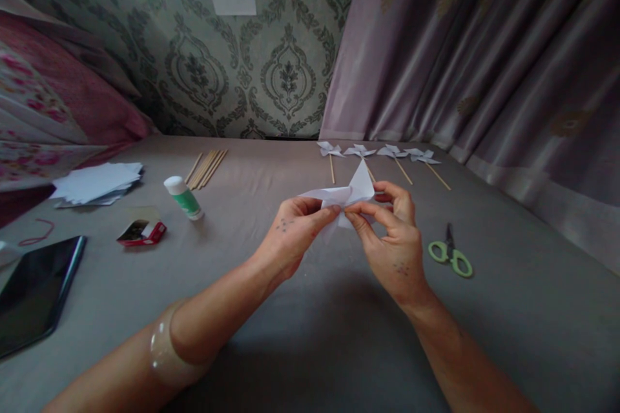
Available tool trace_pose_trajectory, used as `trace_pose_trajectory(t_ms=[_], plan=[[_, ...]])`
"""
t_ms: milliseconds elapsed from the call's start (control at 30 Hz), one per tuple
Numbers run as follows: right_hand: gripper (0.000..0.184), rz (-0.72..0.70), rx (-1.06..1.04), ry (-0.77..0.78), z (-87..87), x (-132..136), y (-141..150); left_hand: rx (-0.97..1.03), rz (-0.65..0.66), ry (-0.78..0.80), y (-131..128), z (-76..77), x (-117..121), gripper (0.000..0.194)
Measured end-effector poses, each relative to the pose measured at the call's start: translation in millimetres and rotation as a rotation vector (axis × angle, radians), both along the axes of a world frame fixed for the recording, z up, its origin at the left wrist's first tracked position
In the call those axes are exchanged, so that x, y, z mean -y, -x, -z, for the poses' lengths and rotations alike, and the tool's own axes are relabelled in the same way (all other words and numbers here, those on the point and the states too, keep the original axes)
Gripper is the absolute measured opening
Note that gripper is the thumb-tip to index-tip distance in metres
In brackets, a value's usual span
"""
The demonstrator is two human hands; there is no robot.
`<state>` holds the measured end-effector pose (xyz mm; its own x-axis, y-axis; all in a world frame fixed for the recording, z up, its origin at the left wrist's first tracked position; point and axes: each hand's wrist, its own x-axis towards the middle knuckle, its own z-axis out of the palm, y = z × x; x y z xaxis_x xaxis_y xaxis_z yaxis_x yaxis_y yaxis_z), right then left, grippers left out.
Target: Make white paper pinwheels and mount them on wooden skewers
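A white paper pinwheel with folded blades is held up between both hands over the middle of the grey surface. My left hand grips its left side, the thumb pressed near the centre. With thumb and forefinger, my right hand pinches at the middle of the pinwheel; whether a small pin sits there I cannot make out. The right hand's other fingers curl behind the paper. Beyond the hands lies a row of several paper pinwheels on sticks, one stick partly hidden by the held paper.
Green-handled scissors lie right of my right hand. Leftward are a glue stick standing upright, a small open red box, wooden sticks, stacked white paper and a dark tablet. Curtains border the right side.
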<state>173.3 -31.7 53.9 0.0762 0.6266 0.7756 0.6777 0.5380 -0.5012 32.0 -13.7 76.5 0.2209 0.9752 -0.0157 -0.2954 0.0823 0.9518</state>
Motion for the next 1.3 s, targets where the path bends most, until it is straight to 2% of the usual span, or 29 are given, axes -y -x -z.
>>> trace_pose_trajectory(t_ms=[233, 567, 1300], plan=[[0.009, -0.006, 0.006, 0.014, -0.2, 0.6, -0.4, 0.022, 0.004, 0.036, -0.5, -0.5, -0.5, 0.012], [0.008, -0.018, 0.003, 0.016, -1.1, 0.2, -1.2, -0.003, -0.011, -0.008, -0.8, -3.0, 2.1, 0.011], [0.007, -0.084, -0.082, 0.128, 0.3, -1.3, -3.8, -0.17, 0.017, -0.317, 1.2, 6.2, -1.3, 0.015]])
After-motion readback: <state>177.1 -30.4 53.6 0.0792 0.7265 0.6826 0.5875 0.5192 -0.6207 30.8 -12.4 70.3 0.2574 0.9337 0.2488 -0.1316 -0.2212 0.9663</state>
